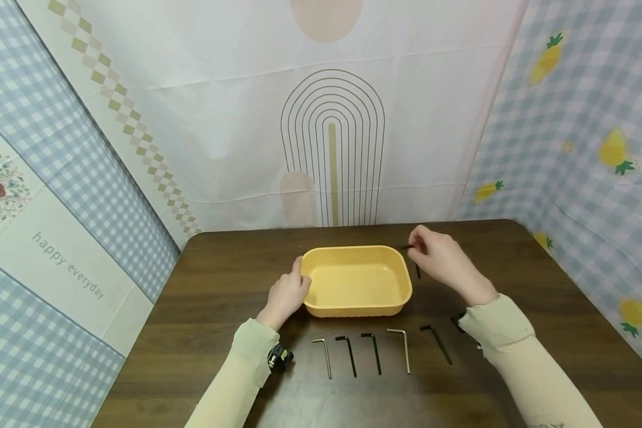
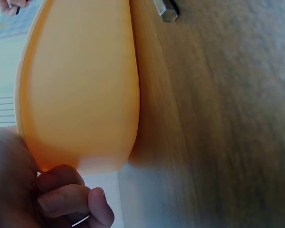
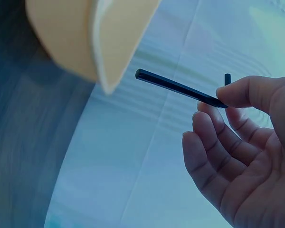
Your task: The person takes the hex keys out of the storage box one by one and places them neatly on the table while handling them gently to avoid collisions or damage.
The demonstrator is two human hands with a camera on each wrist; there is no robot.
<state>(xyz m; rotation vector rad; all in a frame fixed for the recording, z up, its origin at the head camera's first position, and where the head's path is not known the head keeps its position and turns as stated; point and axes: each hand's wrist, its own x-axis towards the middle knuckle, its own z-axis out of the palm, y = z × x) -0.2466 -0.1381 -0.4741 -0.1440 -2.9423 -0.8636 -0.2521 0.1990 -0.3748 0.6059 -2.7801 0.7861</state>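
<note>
My left hand [image 1: 290, 291] grips the left end of a yellow plastic box [image 1: 355, 311], one finger lying along its rim. Other fingers are curled under that end in the left wrist view, beside the box wall [image 2: 80, 85]. To the right of the box, my right hand [image 1: 441, 255] is raised, pinching a black hex key [image 3: 175, 88] near its bend between thumb and fingertips. One arm of the key slants toward the box corner [image 3: 66, 38] in the right wrist view; the short arm sticks up past the thumb. Inside, the box shows only its bare floor.
In front of the box several L-shaped hex keys lie in a row: a silver one [image 1: 327, 359] at left, black ones [image 1: 375, 355], another silver one [image 1: 406, 352], a slanted black one [image 1: 440, 345]. Patterned cloth [image 1: 235, 119] hangs behind the wooden table [image 1: 219, 351].
</note>
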